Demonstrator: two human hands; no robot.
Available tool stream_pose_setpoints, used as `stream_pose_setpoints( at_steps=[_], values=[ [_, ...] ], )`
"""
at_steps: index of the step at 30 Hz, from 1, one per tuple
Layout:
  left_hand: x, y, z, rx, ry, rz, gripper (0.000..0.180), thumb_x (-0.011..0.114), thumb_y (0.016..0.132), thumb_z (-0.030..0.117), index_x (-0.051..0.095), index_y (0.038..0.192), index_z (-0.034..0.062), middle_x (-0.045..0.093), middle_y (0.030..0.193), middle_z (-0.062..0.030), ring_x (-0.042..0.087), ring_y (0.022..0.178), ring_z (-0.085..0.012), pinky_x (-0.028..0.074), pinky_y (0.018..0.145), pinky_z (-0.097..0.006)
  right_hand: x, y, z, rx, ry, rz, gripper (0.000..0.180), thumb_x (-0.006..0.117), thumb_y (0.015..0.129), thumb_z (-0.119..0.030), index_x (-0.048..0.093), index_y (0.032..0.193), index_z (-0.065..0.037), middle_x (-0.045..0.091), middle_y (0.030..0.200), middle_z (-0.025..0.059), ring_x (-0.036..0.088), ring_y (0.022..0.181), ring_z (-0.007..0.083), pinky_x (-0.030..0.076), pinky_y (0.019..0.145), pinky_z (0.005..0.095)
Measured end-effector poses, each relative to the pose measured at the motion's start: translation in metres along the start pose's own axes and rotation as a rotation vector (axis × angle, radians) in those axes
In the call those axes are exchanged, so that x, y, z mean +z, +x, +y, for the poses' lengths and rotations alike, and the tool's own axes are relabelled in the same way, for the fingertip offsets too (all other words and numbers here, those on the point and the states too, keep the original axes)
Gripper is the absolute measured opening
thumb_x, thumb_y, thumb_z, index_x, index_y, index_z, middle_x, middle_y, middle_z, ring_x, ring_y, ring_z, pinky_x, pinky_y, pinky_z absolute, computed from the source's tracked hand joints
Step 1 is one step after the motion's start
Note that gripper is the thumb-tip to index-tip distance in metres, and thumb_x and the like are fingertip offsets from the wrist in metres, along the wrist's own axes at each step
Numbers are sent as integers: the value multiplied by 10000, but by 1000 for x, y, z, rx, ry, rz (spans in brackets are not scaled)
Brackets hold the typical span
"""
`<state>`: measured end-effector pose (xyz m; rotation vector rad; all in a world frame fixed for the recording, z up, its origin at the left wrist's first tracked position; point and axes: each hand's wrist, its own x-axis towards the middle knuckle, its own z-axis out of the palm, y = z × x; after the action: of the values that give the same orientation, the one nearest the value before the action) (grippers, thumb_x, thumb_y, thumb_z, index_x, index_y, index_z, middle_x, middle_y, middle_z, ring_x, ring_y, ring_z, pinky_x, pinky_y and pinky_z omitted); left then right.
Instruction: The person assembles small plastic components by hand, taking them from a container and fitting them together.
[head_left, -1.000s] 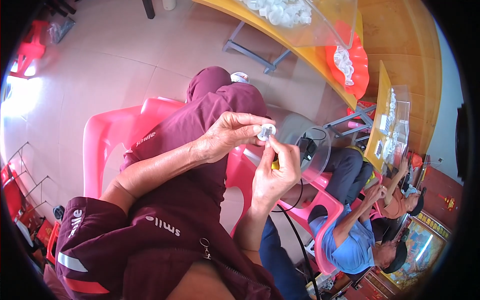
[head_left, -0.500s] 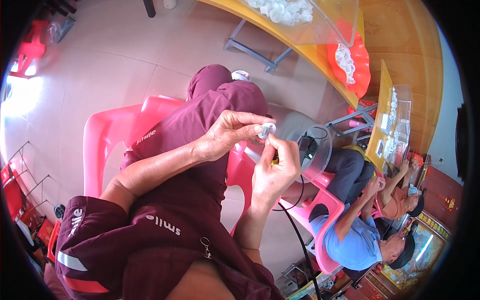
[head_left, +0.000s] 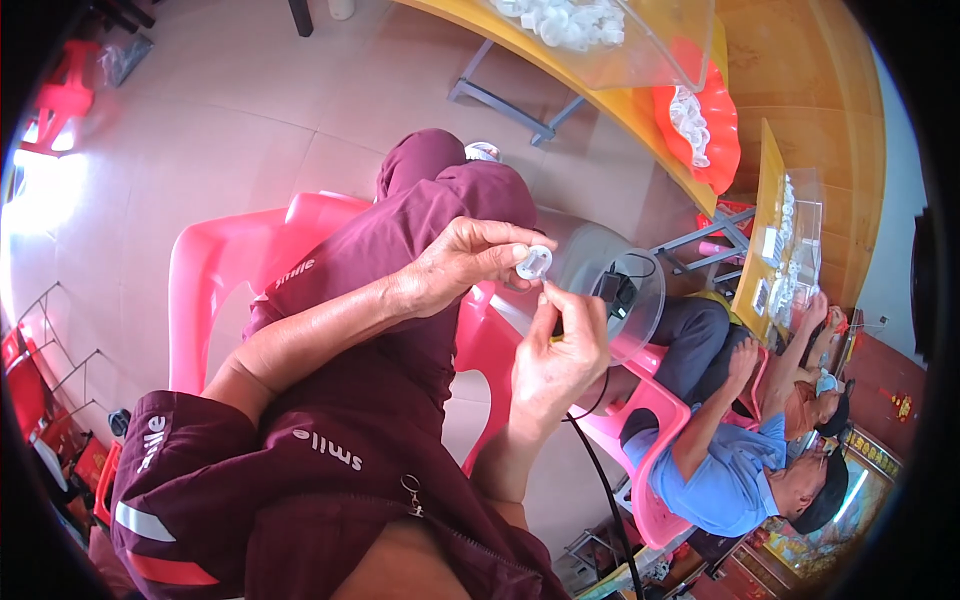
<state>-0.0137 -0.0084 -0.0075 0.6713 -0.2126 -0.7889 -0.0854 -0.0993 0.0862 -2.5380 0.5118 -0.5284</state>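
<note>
The left hand [head_left: 455,268] is raised before the body, its fingers [head_left: 520,240] curled and pinched together. The right hand [head_left: 555,350] rises just beside it, fingertips pinched upward, both forearms bare.

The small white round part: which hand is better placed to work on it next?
Probably the right hand: its fingertips are free and close beside the small white round part, while the left hand already pinches the part and serves as the holder.
</note>
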Motion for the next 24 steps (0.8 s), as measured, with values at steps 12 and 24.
stream_pose_setpoints(
  at_steps=[12, 24],
  values=[
    [2, -3, 10, -99, -136, -77, 461, 387, 990, 413, 604, 1076, 15, 586, 839, -23, 527, 721, -80, 428, 649, -229, 6, 1, -1, -105, 124, 0, 236, 639, 727, 134, 666, 902, -22, 539, 728, 81, 542, 601, 179, 414, 509, 292],
    [11, -5, 15, -21, 263, 51, 490, 352, 1004, 416, 607, 867, 20, 475, 681, 25, 403, 574, -48, 352, 511, -206, 15, -1, 1, -166, 14, -11, 210, 648, 731, 105, 666, 896, -23, 535, 742, 75, 559, 612, 202, 437, 519, 303]
  ],
)
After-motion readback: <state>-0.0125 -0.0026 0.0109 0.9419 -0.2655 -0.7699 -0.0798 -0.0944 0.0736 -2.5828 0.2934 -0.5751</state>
